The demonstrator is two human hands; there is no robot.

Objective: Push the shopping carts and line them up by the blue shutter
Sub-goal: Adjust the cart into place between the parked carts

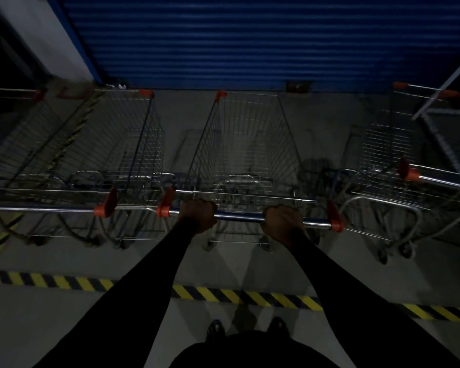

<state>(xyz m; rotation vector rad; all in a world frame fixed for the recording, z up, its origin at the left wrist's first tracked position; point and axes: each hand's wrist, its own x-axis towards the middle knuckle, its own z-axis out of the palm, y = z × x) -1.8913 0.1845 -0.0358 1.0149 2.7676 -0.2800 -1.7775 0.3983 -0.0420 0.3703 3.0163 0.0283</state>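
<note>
Shopping cart of silver wire mesh with orange plastic corner caps (246, 144), centred in view, nose close to the ribbed blue roller shutter (250, 38). Left hand (198, 215) and right hand (283, 223) each form a closed grip around its chrome handle bar (239, 217). Similar wire carts stand just beside it at left (96, 144) and right (388, 155) on grey concrete floor (64, 256), ahead of a yellow-and-black hazard stripe (223, 294).

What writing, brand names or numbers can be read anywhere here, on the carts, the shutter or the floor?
None can be read.
Blue shutter: plain ribbed slats, no lettering.
Middle cart's handle, gripped by both hands: bare metal with orange end caps, no visible brand.
Floor tape: yellow and black stripes only, no words.
The dim light could hide small labels.
</note>
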